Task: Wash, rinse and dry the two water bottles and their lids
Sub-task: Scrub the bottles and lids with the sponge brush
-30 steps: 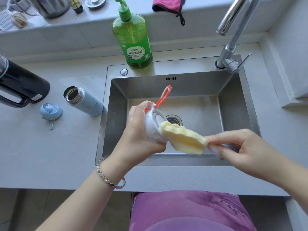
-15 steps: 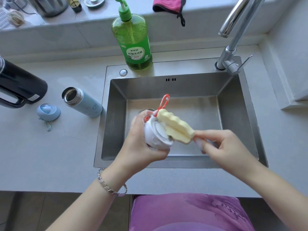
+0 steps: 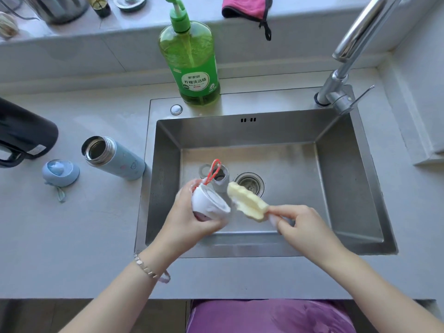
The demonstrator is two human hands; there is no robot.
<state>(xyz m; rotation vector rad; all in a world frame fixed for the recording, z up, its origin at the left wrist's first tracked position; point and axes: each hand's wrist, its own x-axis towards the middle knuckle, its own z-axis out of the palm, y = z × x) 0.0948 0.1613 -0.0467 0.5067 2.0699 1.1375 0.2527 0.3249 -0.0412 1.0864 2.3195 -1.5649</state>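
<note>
Bottles number two and lids two by my count. On the counter (image 3: 72,236) at left I see the blue lid (image 3: 60,173) just beside the open blue bottle (image 3: 113,157), both well apart from either hand. Over the sink (image 3: 348,176) the left hand (image 3: 189,219) is curled round the white lid (image 3: 209,203), with the grey bottle (image 3: 222,181) in the basin just behind. One sponge (image 3: 247,201) sits just right of that lid, its handle pinched by the right hand (image 3: 305,227).

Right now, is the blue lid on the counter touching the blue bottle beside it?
Apart. The head view shows a strip of bare counter between the blue lid and the blue bottle.
</note>
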